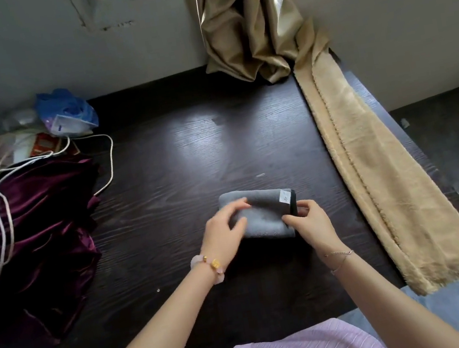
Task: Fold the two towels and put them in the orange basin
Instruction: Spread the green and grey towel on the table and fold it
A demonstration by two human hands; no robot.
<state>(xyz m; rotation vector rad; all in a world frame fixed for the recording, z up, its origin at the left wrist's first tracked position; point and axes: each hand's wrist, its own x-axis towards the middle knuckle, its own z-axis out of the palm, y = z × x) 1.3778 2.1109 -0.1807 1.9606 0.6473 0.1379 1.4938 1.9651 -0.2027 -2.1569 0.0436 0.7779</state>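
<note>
The grey towel (261,214) lies on the dark bench (161,166), a little toward its near edge and about midway between the side edges, already folded into a small thick rectangle with its white label (285,197) showing at the right end. It looks nearly finished, perhaps one more fold or a tidy-up short. A second towel, the long tan towel (385,179), lies stretched out along the bench's right edge and seems not yet folded. No orange basin is in view, so nothing is put away.

The left hand (225,228) rests flat on the towel's left part, its grip spread, fingers pressing the cloth down. The right hand (307,218) pinches the towel's right end between thumb and fingers. Both forearms reach in from the near edge.
</note>
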